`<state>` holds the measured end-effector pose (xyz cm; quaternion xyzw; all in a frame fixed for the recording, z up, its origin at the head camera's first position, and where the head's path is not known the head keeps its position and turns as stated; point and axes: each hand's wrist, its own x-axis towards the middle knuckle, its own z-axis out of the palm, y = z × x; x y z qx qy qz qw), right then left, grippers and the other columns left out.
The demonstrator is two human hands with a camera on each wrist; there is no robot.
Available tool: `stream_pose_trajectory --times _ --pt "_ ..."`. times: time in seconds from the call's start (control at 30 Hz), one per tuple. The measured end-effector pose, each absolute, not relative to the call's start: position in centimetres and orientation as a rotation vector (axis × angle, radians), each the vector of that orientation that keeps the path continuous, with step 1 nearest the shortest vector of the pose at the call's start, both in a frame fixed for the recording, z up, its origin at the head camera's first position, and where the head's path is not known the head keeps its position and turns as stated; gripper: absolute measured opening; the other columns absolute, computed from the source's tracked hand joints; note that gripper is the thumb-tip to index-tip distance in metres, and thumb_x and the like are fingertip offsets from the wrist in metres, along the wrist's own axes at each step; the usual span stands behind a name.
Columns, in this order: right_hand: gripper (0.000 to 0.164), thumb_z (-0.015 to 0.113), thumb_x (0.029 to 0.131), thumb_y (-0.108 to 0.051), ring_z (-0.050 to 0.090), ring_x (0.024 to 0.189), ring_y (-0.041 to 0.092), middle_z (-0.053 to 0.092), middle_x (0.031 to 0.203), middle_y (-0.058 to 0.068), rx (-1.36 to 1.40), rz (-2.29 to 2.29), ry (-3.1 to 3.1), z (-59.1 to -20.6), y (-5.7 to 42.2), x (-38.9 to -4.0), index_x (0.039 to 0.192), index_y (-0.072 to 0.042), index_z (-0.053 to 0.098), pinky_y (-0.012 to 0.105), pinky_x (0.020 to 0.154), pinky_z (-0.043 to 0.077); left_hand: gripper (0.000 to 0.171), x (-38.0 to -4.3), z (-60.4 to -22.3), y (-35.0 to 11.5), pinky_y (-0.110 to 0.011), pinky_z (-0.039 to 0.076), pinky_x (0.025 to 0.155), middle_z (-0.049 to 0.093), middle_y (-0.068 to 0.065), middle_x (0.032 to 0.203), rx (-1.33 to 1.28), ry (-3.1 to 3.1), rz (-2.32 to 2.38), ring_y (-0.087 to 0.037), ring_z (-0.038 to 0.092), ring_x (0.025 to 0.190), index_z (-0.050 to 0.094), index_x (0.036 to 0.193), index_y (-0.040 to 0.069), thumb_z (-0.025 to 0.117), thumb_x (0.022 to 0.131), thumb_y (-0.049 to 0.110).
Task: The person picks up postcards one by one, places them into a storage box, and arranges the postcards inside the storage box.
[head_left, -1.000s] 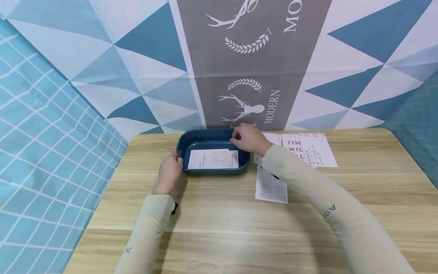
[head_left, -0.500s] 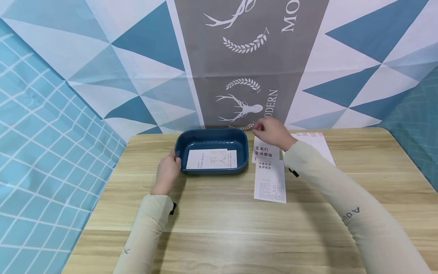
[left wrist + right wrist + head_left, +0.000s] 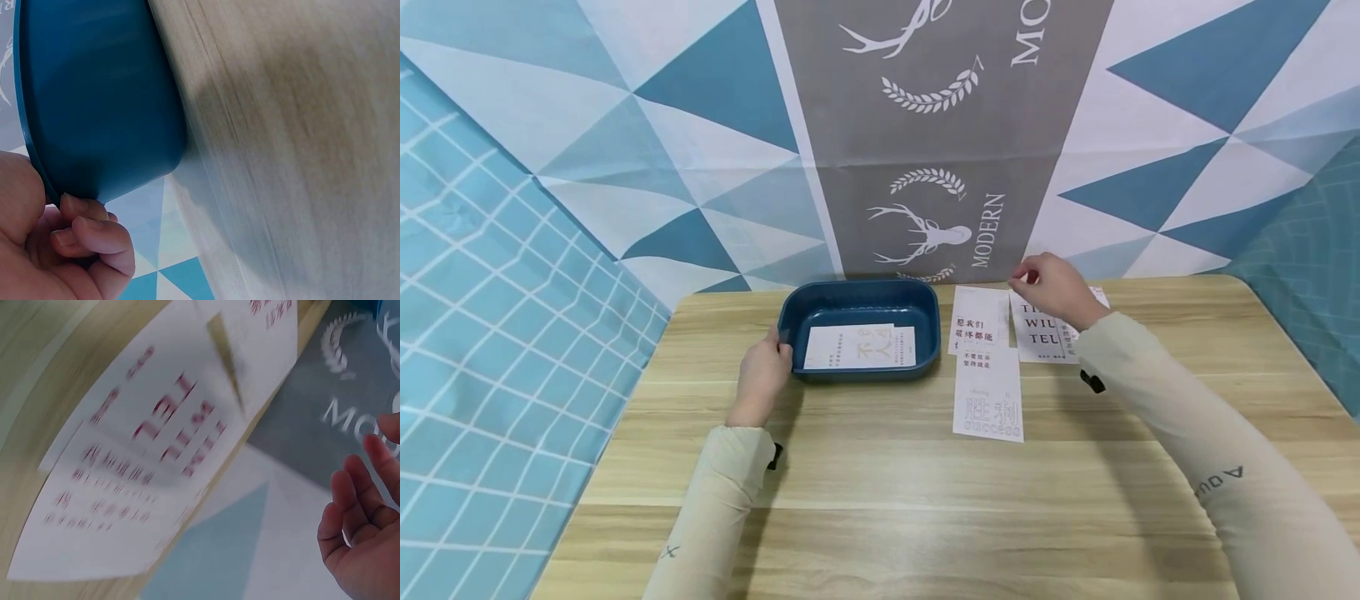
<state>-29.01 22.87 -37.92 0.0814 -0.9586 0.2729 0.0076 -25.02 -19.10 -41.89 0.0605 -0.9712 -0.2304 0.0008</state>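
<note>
My left hand [image 3: 763,375] pinches the left rim of a dark blue plastic basin [image 3: 859,375]; the left wrist view shows thumb and fingers closed on its edge. Inside the basin lie overlapping white printed cards [image 3: 842,348]. My right hand [image 3: 1060,292] hovers over white cards with dark red lettering [image 3: 1043,337], at the back right of the basin. In the right wrist view its fingers [image 3: 350,506] are loosely bent, with nothing held, apart from the cards. Two more white cards lie right of the basin: one with dark text [image 3: 981,321] and one reading "success" [image 3: 988,396].
The wooden table [image 3: 887,500] extends toward me. Behind it stands a backdrop with grey, white and blue triangles [image 3: 1180,183], close to the back edge. A blue grid-patterned cloth [image 3: 497,333] borders the left side.
My right hand has moved from above the basin's right end rightward to the red-lettered cards, uncovering the cards beside the basin. My left hand stays on the rim.
</note>
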Motion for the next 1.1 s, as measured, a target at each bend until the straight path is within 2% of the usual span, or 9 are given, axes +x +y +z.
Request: stream_pose_trajectory --times 0.17,0.53,0.63,0.77,0.9,1.1 --pt "0.03 0.053 0.091 -0.024 0.048 0.078 0.028 0.056 0.09 0.017 0.153 0.838 -3.0 -38.0 25.3 -28.9 0.104 0.001 0.064 0.034 0.063 0.038 0.048 -25.0 -41.8 -19.2 -0.042 0.045 0.073 0.059 -0.027 0.118 0.202 -3.05 -0.733 -0.031 0.053 0.082 0.038 0.139 -0.004 0.036 0.096 0.016" --pt "0.032 0.052 0.091 -0.025 0.047 0.078 0.029 0.055 0.09 0.02 -0.001 0.81 -3.045 -39.4 29.2 -27.9 0.105 0.003 0.061 0.034 0.061 0.037 0.039 -25.0 -41.7 -19.2 -0.044 0.045 0.073 0.062 -0.026 0.107 0.178 -3.041 -0.731 -0.03 0.052 0.079 0.048 0.127 -0.003 0.037 0.095 0.015" --pt "0.035 0.051 0.092 -0.026 0.047 0.081 0.031 0.054 0.095 0.022 -0.055 0.821 -3.055 -39.8 29.9 -27.6 0.107 0.004 0.059 0.036 0.063 0.039 0.039 -25.0 -41.8 -19.2 -0.044 0.045 0.073 0.062 -0.025 0.108 0.185 -3.042 -0.736 -0.03 0.052 0.079 0.048 0.129 -0.003 0.037 0.095 0.015" --pt "0.037 0.05 0.093 -0.027 0.047 0.087 0.035 0.054 0.103 0.026 -0.121 0.816 -3.059 -40.2 30.6 -27.3 0.11 0.006 0.057 0.041 0.07 0.041 0.045 -24.9 -41.8 -19.1 -0.045 0.046 0.077 0.058 -0.027 0.119 0.204 -3.055 -0.748 -0.03 0.054 0.084 0.041 0.137 -0.004 0.036 0.096 0.015" --pt "0.041 0.05 0.093 -0.028 0.047 0.087 0.037 0.054 0.103 0.03 -0.137 0.785 -3.054 -40.7 31.7 -26.9 0.11 0.009 0.056 0.046 0.072 0.041 0.048 -25.0 -41.7 -19.1 -0.045 0.046 0.079 0.054 -0.028 0.127 0.215 -3.071 -0.753 -0.031 0.054 0.088 0.036 0.14 -0.004 0.035 0.096 0.015" --pt "0.044 0.049 0.093 -0.03 0.049 0.085 0.038 0.056 0.102 0.031 -0.191 0.775 -3.046 -41.3 32.9 -26.3 0.108 0.011 0.056 0.047 0.072 0.042 0.047 -25.0 -41.8 -19.0 -0.039 0.044 0.068 0.06 -0.027 0.116 0.198 -3.067 -0.741 -0.029 0.053 0.079 0.038 0.139 -0.004 0.035 0.097 0.016"
